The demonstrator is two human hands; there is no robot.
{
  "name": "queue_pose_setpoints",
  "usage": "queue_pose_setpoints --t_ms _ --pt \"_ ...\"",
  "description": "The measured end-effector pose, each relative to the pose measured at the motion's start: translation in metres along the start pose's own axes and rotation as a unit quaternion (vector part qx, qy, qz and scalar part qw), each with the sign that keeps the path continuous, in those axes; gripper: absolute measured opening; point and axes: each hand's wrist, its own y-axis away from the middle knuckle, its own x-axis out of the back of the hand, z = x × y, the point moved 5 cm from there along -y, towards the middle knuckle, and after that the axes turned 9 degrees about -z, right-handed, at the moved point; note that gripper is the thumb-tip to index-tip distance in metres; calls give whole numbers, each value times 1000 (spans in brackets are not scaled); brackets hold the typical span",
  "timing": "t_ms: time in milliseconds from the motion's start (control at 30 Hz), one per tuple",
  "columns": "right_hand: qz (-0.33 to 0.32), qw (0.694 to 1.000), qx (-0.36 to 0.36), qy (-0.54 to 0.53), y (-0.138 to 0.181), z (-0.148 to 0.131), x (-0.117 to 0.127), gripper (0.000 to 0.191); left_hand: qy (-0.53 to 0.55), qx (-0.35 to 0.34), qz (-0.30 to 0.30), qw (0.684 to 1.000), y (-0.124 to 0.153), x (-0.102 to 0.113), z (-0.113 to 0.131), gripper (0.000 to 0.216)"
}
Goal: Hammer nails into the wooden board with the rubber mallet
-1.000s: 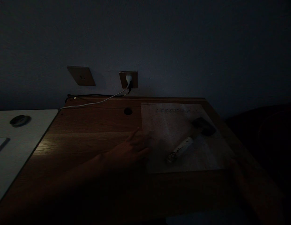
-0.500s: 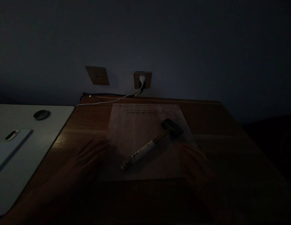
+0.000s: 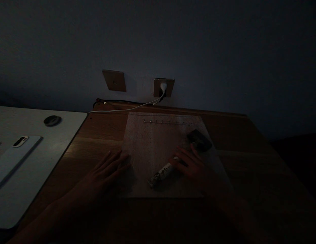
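Observation:
A hammer (image 3: 163, 171) with a dark head and a pale, worn wrapped handle lies slantwise on a pale board (image 3: 145, 145). My right hand (image 3: 189, 164) is over its handle just below the head, fingers curled round it; the far side of the grip is hidden. Flat at the board's left edge, my left hand (image 3: 109, 168) rests with its fingers apart and holds nothing. Along the far side of the board runs a row of several small shiny nails (image 3: 156, 121); those to the right look dimmer and are hard to make out.
The board lies on a wooden table (image 3: 89, 145) against a wall. To the left, a white surface (image 3: 68, 125) holds a phone (image 3: 17, 159) and a round dark object (image 3: 52, 120). A white cable (image 3: 122, 110) runs to a wall socket (image 3: 170, 88). The light is dim.
My right hand has moved from the board's right side onto the hammer handle. My left hand stays by the board's left edge. The view has shifted slightly left.

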Motion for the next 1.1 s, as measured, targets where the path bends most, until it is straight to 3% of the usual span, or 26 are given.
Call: queue_pose_setpoints --t_ms 167,300,400,467,567,700,767,867,1000,1100 --pt "-17 999 37 -19 20 39 -2 64 9 -2 7 1000 0 -3 1 69" --pt "-31 998 51 -36 29 42 3 59 -1 2 6 1000 3 -1 1 66" --pt "2 998 16 -56 20 44 27 50 -10 8 -6 1000 -6 15 -3 52" --pt "34 997 -18 -63 5 55 52 48 -16 11 -3 1000 -26 35 -9 39" --pt "37 994 -66 -73 -31 87 90 43 -42 19 58 997 -79 79 -22 25" --pt "18 968 -248 -21 -74 143 118 26 -47 31 38 998 -167 117 -43 22" --pt "3 946 -325 1 -85 160 114 25 -44 56 16 997 -200 122 -58 21" --pt "-31 928 -371 -7 -91 168 90 24 -23 107 -22 994 -224 113 -81 26" --pt "-76 910 -405 -36 -84 169 60 20 -16 125 -68 990 -227 94 -94 21" --pt "-92 904 -416 -40 -79 170 54 21 -9 114 -72 991 -224 90 -92 20"
